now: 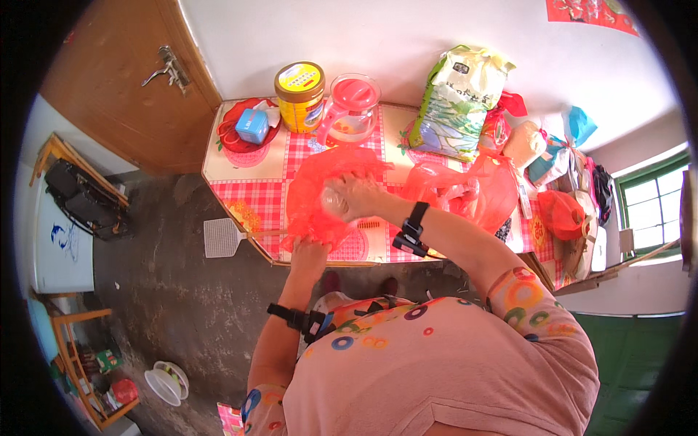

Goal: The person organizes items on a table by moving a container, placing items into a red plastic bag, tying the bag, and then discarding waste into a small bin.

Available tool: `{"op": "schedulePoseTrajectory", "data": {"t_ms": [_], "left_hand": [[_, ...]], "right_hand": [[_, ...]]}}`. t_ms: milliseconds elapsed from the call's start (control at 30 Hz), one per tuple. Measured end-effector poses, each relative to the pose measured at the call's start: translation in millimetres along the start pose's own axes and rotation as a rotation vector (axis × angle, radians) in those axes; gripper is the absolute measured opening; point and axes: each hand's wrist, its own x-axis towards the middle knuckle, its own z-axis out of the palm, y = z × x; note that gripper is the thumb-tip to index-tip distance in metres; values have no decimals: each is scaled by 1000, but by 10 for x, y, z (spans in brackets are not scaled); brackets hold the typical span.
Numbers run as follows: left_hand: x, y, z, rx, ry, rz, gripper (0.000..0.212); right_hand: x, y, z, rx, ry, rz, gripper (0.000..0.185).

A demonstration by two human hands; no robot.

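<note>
A thin red plastic bag (322,174) lies spread on the table in front of me. My left hand (311,250) grips its near edge, with the fingers partly hidden in the plastic. My right hand (357,199) is over the bag and holds a rounded, clear-wrapped item (334,200), whose contents I cannot make out. Just beyond the bag stands a clear pitcher with a pink lid and handle (354,103). More red plastic bags (491,191) lie to the right of my right hand.
The table's checked cover (245,191) shows at the left, where a white fly swatter (222,238) overhangs the edge. Along the wall stand a red dish (240,143) with a blue box (252,126), a yellow canister (300,106) and a large green-white sack (458,103). Several bags crowd the right.
</note>
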Motion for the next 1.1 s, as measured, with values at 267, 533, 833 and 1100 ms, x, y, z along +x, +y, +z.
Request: {"op": "schedulePoseTrajectory", "data": {"t_ms": [267, 533, 833, 1100], "left_hand": [[131, 4, -681, 74, -13, 285, 12], [208, -101, -748, -4, 129, 114, 28], [648, 1011, -1373, -467, 272, 514, 33], [2128, 1966, -525, -677, -220, 643, 27]], "right_hand": [[449, 305, 459, -567, 84, 178, 56], [-193, -34, -48, -95, 93, -195, 49], [-2048, 2448, -285, -161, -212, 394, 19], [-1645, 2788, 110, -389, 288, 571, 18]]}}
